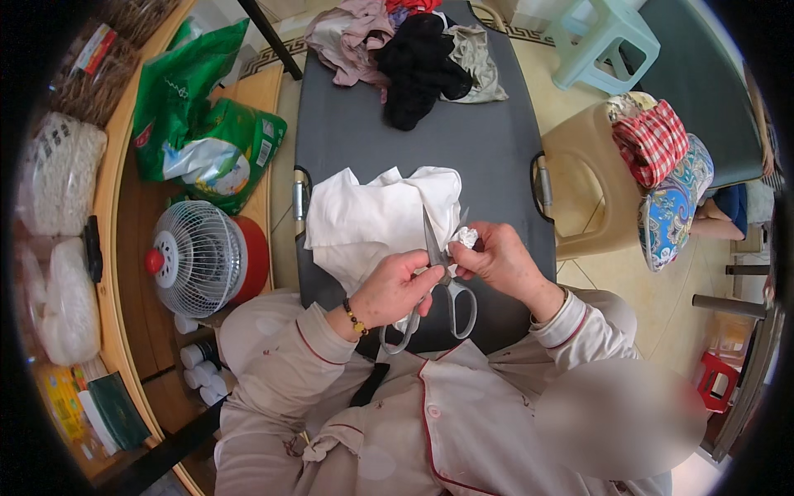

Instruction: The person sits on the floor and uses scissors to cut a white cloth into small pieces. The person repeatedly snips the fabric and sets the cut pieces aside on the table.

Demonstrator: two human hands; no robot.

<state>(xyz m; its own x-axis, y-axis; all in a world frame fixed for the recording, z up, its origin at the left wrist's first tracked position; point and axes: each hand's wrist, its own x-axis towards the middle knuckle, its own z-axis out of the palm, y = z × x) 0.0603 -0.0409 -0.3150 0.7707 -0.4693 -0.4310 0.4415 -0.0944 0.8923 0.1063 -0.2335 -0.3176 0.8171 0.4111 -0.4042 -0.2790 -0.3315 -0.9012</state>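
My left hand (390,291) grips grey-handled scissors (432,238) near the pivot, the handle rings hanging below toward my lap. The blades point away from me and stand apart. Between the thumb and fingers of my right hand (501,261) is a small crumpled piece of silvery-white foil (466,237), right beside the blades. Part of the second blade is hidden behind the foil and the fingers. Beneath and beyond my hands, a white cloth (364,207) lies spread and creased on the dark grey cot (331,136).
Clothes, including a black garment (418,70), pile at the cot's far end. A red-and-white fan (203,258) and a green bag (236,153) stand left. At right are a beige stool (571,215) with a checked cloth (651,142), a pale green stool (606,45) and a person's limb (718,221).
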